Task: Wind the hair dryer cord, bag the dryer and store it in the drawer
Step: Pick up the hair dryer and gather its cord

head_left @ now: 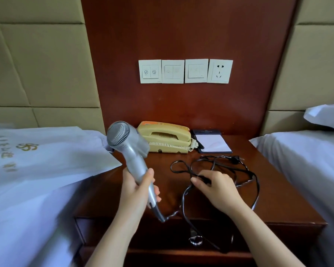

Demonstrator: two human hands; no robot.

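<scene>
At far left a white bag (37, 151) lies on the bed; next, the left hand (138, 186) is wrapped tight round the handle of the silver hair dryer (127, 143), raised over the wooden surface (278, 189). To the right, the right hand (217, 186) pinches the black cord (255, 182), sprawled in loose loops. The dryer looks light and rigid, best held by the handle; the limp, kinked cord should be gathered near the handle.

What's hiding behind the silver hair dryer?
The left end of a beige corded telephone sits behind the silver hair dryer on the wooden nightstand. How far that end reaches is covered.
</scene>
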